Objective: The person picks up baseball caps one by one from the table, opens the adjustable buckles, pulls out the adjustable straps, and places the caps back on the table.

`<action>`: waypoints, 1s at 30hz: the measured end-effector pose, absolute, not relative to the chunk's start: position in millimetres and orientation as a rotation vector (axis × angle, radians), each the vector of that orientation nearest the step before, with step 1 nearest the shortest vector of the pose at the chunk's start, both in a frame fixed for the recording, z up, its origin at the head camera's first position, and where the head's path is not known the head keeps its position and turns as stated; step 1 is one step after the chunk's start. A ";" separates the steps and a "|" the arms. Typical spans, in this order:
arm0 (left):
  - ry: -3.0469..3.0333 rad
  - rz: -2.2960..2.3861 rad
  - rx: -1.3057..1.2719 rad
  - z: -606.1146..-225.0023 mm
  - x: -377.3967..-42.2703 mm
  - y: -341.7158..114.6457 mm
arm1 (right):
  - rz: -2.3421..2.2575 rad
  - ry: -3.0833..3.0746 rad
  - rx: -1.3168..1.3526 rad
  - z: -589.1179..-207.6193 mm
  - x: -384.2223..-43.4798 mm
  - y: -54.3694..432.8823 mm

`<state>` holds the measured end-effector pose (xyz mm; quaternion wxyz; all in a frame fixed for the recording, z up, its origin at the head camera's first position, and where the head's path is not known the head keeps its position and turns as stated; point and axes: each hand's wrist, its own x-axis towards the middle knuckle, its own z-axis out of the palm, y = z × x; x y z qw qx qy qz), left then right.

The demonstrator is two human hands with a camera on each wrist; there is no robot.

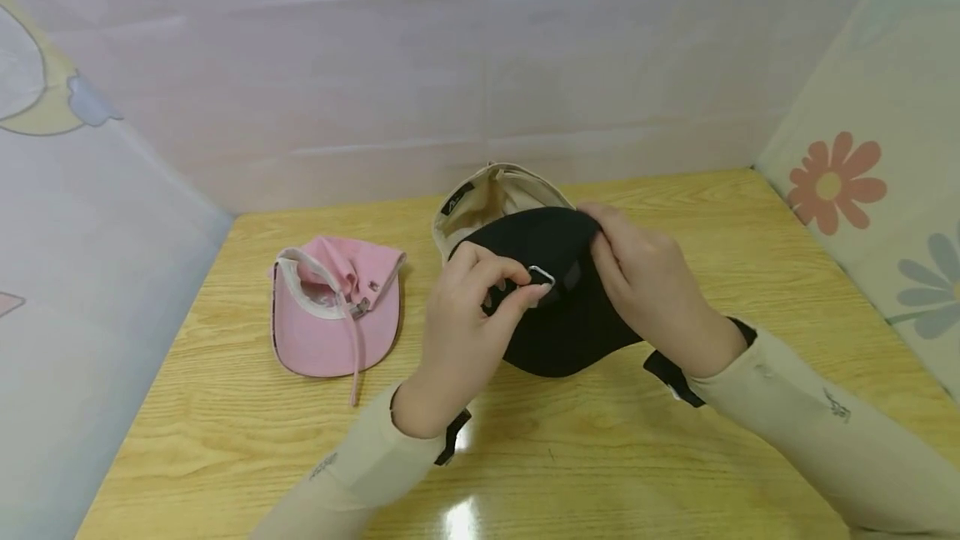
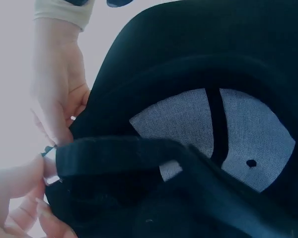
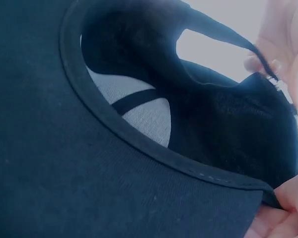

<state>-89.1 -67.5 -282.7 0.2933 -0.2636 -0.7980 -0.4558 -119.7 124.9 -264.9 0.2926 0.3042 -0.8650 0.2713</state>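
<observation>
A black baseball cap point(image 1: 551, 348) is held up above the table, its brim toward the person. At its back strap is a silver metal buckle point(image 1: 552, 278), pinched between the thumb and fingers of my left hand point(image 1: 468, 307). My right hand point(image 1: 652, 277) grips the cap's right edge. In the left wrist view the strap point(image 2: 109, 154) runs to the buckle, and pale mesh lining point(image 2: 184, 116) shows inside the crown. From the right wrist the underside of the brim point(image 3: 89, 173) fills much of the view, with the strap opening beyond.
Behind the black cap a beige cap point(image 1: 517, 186) lies with its inside showing, partly covered. To the left, a pink cap point(image 1: 322, 344) rests on the wooden table point(image 1: 247, 457), its strap end hanging over the brim. Patterned cloth walls point(image 1: 390, 90) close off the back and sides.
</observation>
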 end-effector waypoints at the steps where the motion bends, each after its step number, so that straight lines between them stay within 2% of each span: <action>1: -2.128 -1.271 -0.717 -282.9 -88.9 -68.7 | 0.724 -2.310 0.810 -265.0 -119.6 125.2; 8: -2.108 -1.464 -0.772 -283.8 -85.9 -73.0 | 0.719 -2.343 0.814 -265.3 -119.1 127.1; 21: -2.146 -1.071 -0.652 -284.3 -87.7 -63.9 | 0.660 -2.318 0.841 -265.8 -114.1 124.6; 30: -2.238 -1.102 -0.622 -286.7 -83.1 -63.7 | 0.649 -2.303 0.844 -267.0 -112.9 124.9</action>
